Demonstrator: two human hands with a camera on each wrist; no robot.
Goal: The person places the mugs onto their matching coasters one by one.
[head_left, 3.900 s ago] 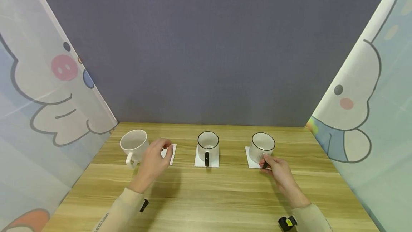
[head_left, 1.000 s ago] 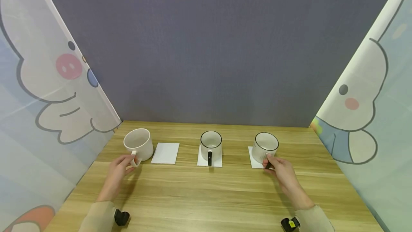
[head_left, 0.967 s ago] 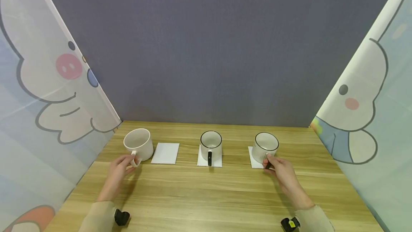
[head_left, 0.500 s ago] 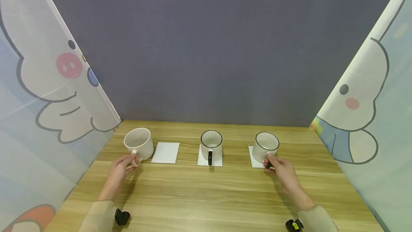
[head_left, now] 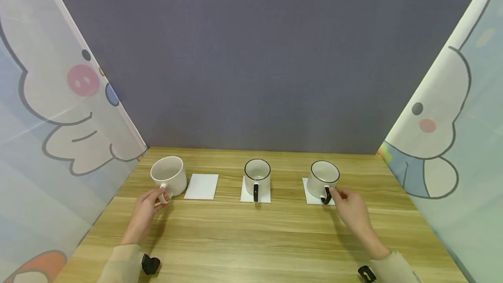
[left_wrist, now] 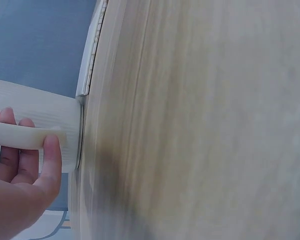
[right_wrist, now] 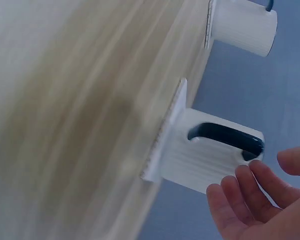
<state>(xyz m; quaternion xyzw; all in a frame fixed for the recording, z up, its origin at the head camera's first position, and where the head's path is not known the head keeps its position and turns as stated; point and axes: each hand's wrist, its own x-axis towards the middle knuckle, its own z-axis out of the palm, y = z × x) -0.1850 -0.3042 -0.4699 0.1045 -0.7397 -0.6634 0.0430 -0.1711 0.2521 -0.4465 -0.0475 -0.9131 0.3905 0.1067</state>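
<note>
At the left of the table in the head view, my left hand [head_left: 144,211] grips the handle of a wide white mug [head_left: 174,178]. Its fingers wrap the white handle [left_wrist: 19,135] in the left wrist view. Just right of that mug lies a bare white square coaster [head_left: 202,186]. My right hand [head_left: 353,213] is beside the black handle [head_left: 326,195] of the right-hand mug [head_left: 320,182], thumb apart from it. The right wrist view shows these fingers [right_wrist: 245,195] loosely bent, holding nothing. That dark-rimmed mug stands upright on a white coaster [head_left: 310,198].
Between the hands, another dark-rimmed mug [head_left: 257,180] stands on its own coaster [head_left: 245,196], black handle toward me. A grey panel [head_left: 251,64] rises behind the wooden table [head_left: 251,239]. Printed cartoon curtains [head_left: 51,99] hang at both sides.
My left hand has moved left from over the left coaster onto the white mug's handle. My right hand has let go of the right mug's black handle and drawn slightly right.
</note>
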